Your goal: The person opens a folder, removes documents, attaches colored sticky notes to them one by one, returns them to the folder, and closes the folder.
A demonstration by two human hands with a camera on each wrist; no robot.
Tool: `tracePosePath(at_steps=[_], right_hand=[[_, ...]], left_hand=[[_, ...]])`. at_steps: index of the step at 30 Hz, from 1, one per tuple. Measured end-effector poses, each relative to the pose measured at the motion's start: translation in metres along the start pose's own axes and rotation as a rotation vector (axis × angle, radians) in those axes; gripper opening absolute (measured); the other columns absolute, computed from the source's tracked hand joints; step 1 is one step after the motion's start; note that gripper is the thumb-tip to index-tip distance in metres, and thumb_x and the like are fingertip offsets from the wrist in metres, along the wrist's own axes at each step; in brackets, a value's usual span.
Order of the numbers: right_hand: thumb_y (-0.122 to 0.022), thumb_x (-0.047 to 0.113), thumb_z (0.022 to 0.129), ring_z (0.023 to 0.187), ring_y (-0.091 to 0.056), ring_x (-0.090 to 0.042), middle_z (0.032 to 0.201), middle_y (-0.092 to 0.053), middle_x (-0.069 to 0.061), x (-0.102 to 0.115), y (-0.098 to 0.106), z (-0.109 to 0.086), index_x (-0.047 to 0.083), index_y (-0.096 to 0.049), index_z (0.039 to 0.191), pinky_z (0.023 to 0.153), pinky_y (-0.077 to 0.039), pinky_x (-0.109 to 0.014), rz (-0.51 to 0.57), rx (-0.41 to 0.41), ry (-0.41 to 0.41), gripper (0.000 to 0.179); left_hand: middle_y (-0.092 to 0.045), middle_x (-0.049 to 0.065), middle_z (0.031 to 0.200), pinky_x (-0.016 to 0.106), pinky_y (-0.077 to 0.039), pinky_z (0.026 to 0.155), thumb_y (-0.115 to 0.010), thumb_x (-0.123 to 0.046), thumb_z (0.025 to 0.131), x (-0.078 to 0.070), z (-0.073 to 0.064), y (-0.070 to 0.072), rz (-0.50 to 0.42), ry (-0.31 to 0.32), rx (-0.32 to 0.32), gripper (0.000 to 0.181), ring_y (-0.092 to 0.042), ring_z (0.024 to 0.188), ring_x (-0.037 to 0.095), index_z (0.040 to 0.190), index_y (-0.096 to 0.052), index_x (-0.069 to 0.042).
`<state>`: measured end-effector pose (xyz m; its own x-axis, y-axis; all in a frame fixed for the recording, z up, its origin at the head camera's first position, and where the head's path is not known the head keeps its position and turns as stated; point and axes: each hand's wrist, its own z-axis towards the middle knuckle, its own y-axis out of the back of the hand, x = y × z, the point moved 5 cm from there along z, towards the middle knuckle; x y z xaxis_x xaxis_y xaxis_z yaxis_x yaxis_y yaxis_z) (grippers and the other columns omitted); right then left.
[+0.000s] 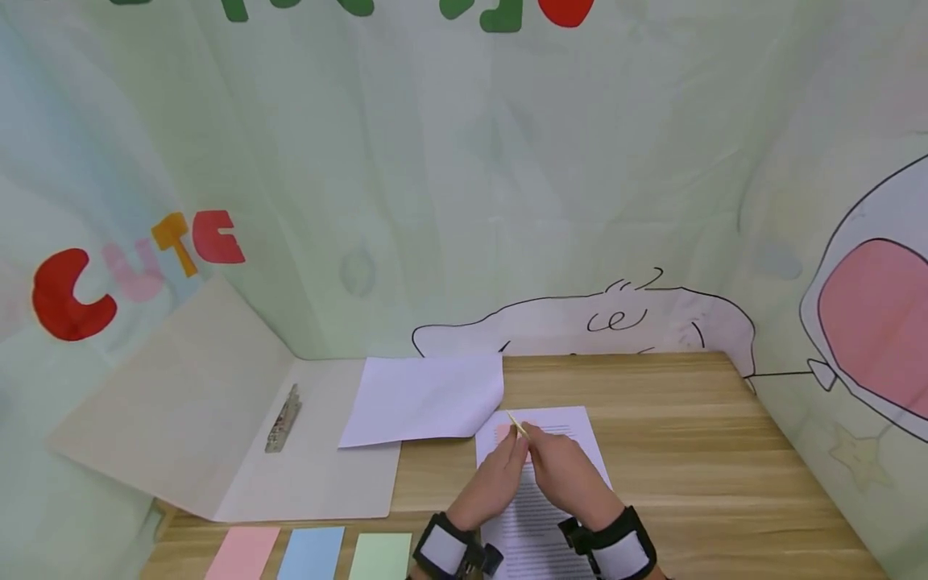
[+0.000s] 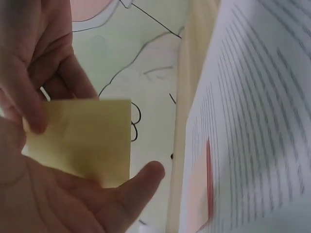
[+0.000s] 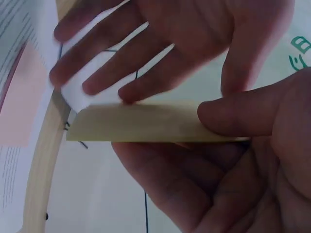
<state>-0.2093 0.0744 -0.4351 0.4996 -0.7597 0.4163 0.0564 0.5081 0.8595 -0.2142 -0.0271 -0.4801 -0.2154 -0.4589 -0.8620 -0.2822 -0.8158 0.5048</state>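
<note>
A yellow sticky-note pad (image 2: pixel 92 141) is held up over a printed page (image 1: pixel 540 515). My right hand (image 1: pixel 569 475) pinches it, the thumb (image 3: pixel 238 114) on one face and the fingers bent behind. My left hand (image 1: pixel 499 479) is close against the pad, its fingers (image 3: pixel 116 58) spread and mostly straight, fingertips right at the pad's edge in the right wrist view. On the page below, a pink sticky note (image 2: pixel 199 189) sits near the top, partly covered by my hands in the head view.
To the left, an open folder (image 1: pixel 319 483) with a metal clip (image 1: pixel 283 419) stands with its cover raised. A blank white sheet (image 1: pixel 428 399) overlaps its right side. Pink (image 1: pixel 242 552), blue (image 1: pixel 310 552) and green (image 1: pixel 380 556) notes lie along the front of the wooden table (image 1: pixel 689 483).
</note>
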Motion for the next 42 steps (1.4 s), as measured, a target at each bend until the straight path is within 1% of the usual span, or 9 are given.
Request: tracePosePath(at_steps=[4,7,9,13,19,25,32,37,42], right_hand=[[-0.052,0.003,0.094,0.083,-0.066,-0.024,0.096,-0.069,-0.012,0.01,-0.002,0.001,-0.001,-0.061,0.119,0.069,-0.051,-0.037,-0.008,0.039,0.02,0.027],[-0.053,0.004,0.093,0.081,-0.064,-0.02,0.097,-0.069,-0.009,0.015,-0.001,0.001,0.004,-0.062,0.118,0.067,-0.05,-0.035,0.001,0.056,0.043,0.026],[-0.055,0.005,0.092,0.082,-0.064,-0.019,0.1,-0.069,-0.008,0.018,-0.001,0.0,0.004,-0.062,0.118,0.068,-0.05,-0.035,0.01,0.057,0.074,0.027],[-0.065,0.009,0.088,0.082,-0.063,-0.016,0.096,-0.068,-0.004,0.018,0.0,-0.001,0.006,-0.064,0.109,0.07,-0.05,-0.035,0.024,0.066,0.13,0.021],[-0.074,0.014,0.081,0.065,-0.051,-0.009,0.069,-0.051,0.007,0.007,0.003,-0.001,0.015,-0.056,0.083,0.06,-0.043,-0.026,0.076,0.056,0.162,0.019],[-0.073,0.014,0.083,0.078,-0.063,-0.011,0.091,-0.07,0.002,-0.003,0.01,-0.001,0.011,-0.071,0.098,0.065,-0.05,-0.025,0.145,0.081,0.132,0.015],[-0.065,0.009,0.088,0.076,-0.06,-0.009,0.096,-0.07,-0.003,-0.007,0.015,0.002,0.008,-0.072,0.103,0.065,-0.049,-0.027,0.125,0.011,0.043,0.017],[-0.067,0.003,0.084,0.101,-0.063,-0.023,0.108,-0.068,-0.01,-0.007,0.016,0.003,0.003,-0.07,0.108,0.084,-0.049,-0.04,0.067,-0.045,0.058,0.024],[-0.069,0.002,0.081,0.103,-0.063,-0.027,0.115,-0.066,-0.012,-0.005,0.009,0.003,0.002,-0.068,0.113,0.084,-0.049,-0.043,-0.018,-0.028,0.116,0.032]], left_hand=[[-0.042,0.023,0.139,0.043,-0.049,0.086,-0.011,-0.039,0.104,0.002,0.001,0.0,-0.35,0.068,0.011,0.063,-0.051,0.117,0.035,0.14,-0.034,0.007],[-0.046,0.023,0.133,0.041,-0.05,0.085,-0.013,-0.037,0.105,0.004,0.0,0.002,-0.598,0.126,0.002,0.061,-0.055,0.112,0.03,0.135,-0.038,0.01],[-0.052,0.021,0.125,0.038,-0.05,0.083,-0.015,-0.034,0.105,0.005,-0.001,0.004,-0.691,0.16,-0.018,0.059,-0.058,0.103,0.023,0.132,-0.039,0.012],[-0.058,0.009,0.107,0.032,-0.05,0.078,-0.02,-0.019,0.104,0.009,-0.004,0.006,-0.783,0.202,-0.056,0.043,-0.058,0.089,0.013,0.124,-0.041,0.012],[-0.057,0.012,0.116,0.033,-0.048,0.081,-0.02,-0.017,0.097,0.008,-0.002,0.004,-0.856,0.21,-0.035,0.049,-0.055,0.1,0.018,0.132,-0.036,0.013],[-0.053,0.017,0.123,0.04,-0.049,0.087,-0.018,-0.016,0.096,0.005,0.0,0.005,-0.863,0.207,0.009,0.05,-0.055,0.107,0.023,0.136,-0.031,0.011],[-0.05,0.019,0.129,0.046,-0.046,0.091,-0.016,-0.017,0.096,0.0,0.003,0.003,-0.866,0.163,0.069,0.051,-0.052,0.115,0.025,0.138,-0.029,0.009],[-0.046,0.016,0.134,0.043,-0.045,0.092,-0.025,-0.014,0.095,-0.002,0.001,0.002,-0.852,0.128,0.114,0.05,-0.051,0.114,0.021,0.14,-0.028,0.006],[-0.044,0.016,0.135,0.039,-0.047,0.088,-0.035,-0.002,0.083,0.0,0.001,0.003,-0.827,0.143,0.094,0.058,-0.05,0.111,0.021,0.14,-0.03,0.009]])
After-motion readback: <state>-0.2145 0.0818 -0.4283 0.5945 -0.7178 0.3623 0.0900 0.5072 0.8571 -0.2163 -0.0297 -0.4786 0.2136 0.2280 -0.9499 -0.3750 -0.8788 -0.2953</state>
